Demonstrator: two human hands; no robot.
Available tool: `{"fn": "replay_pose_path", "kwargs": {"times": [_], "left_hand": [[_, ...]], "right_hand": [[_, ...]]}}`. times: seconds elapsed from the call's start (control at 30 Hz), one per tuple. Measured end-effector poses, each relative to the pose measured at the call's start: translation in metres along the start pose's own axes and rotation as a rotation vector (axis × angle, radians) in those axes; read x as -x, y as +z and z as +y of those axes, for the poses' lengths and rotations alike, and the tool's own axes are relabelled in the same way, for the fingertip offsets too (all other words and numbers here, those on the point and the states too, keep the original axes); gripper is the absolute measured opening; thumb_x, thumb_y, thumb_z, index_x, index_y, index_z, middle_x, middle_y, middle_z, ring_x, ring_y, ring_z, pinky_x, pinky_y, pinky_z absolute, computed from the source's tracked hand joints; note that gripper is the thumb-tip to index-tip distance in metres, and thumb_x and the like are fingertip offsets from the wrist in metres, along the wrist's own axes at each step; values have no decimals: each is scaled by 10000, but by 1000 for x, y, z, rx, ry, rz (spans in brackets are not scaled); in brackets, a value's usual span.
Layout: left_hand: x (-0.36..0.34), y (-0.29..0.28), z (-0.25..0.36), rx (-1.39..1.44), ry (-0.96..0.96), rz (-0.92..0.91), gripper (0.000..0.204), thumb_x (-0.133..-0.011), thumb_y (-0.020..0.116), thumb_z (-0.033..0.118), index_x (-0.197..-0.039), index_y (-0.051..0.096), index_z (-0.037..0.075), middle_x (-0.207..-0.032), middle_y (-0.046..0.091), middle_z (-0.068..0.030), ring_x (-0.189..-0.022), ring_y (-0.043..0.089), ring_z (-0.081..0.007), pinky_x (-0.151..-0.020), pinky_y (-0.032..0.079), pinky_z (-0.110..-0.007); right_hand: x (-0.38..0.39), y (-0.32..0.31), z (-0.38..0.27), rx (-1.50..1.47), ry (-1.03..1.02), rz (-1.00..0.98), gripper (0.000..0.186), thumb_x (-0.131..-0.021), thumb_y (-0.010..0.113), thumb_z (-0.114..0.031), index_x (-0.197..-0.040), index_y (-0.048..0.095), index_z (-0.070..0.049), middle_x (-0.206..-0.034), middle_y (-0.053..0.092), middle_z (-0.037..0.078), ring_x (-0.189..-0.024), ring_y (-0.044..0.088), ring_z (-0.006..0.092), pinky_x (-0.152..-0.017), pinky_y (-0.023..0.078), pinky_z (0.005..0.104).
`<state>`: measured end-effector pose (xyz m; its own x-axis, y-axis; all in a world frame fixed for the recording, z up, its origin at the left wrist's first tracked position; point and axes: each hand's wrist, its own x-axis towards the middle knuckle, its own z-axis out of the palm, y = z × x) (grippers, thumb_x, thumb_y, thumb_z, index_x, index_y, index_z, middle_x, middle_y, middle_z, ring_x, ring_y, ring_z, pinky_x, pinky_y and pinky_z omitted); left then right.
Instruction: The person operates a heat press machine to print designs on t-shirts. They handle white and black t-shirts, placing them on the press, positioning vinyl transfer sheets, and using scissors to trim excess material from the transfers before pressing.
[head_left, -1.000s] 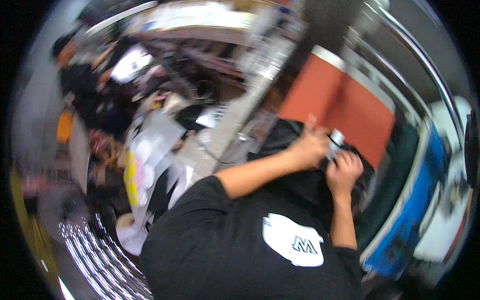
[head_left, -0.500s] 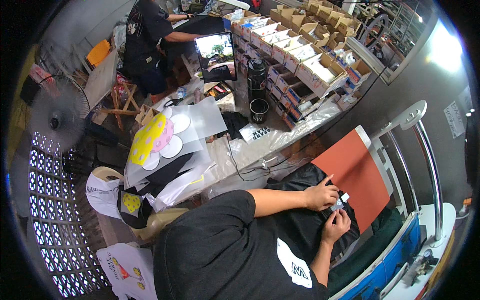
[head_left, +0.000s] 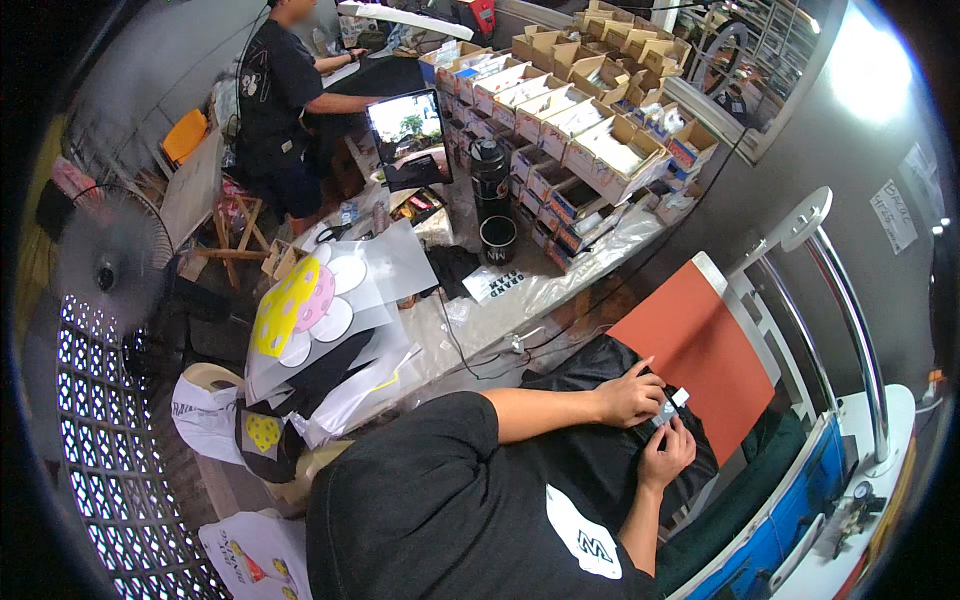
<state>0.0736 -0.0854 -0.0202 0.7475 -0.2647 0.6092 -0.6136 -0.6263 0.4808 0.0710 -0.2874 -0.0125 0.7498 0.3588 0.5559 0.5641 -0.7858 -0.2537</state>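
Observation:
My left hand (head_left: 628,398) and my right hand (head_left: 668,450) are close together on black fabric (head_left: 700,460), which lies at the lower edge of an orange pad (head_left: 690,340) on a white-framed press. Their curled fingers grip a small pale piece (head_left: 668,412) with a dark strip and a white tab, lying on the fabric. My left fingers are above it, my right fingers just below. Exactly what the piece is, I cannot make out.
A long table (head_left: 460,355) holds printed sheets (head_left: 320,300), a tablet (head_left: 405,135), flasks and cardboard boxes (head_left: 610,150). A co-worker (head_left: 275,120) stands behind it. A fan (head_left: 105,262) is at left. Chrome rails (head_left: 850,330) and blue padding (head_left: 785,530) border the press at right.
The view has turned and steadied, showing more of the table and boxes. My hands remain on the small piece, with slight finger movement. The co-worker's head has come into view since the last frame.

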Motion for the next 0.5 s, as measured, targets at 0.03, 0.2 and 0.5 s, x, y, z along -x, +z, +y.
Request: {"fn": "replay_pose_path", "kwargs": {"times": [0.03,0.2,0.5], "left_hand": [[0,-1,1,11,-4,-4,78,-786,720,176,-838,708,119,-1057,669,-7,-1188,556,-252,-1161,215,-661],[1,-4,2,0,-3,-7,104,-776,736,178,-862,701,130,-1058,665,-5,-1184,562,-252,-1154,230,-661],[-32,-10,6,-245,-148,-271,281,-646,701,190,-914,724,106,-1071,660,-133,-1148,566,-356,-1056,216,-761]], "right_hand": [[0,0,0,-5,4,-1,113,-872,674,-127,-945,720,-53,-1163,709,80,-1065,606,298,-965,427,442],[-1,-1,-5,-12,16,0,107,-867,680,-125,-938,713,-51,-1145,714,76,-1077,603,293,-980,414,440],[-34,-13,-8,-91,-6,-29,213,-737,690,-168,-902,677,-34,-1023,690,166,-902,654,372,-784,520,472]]}}
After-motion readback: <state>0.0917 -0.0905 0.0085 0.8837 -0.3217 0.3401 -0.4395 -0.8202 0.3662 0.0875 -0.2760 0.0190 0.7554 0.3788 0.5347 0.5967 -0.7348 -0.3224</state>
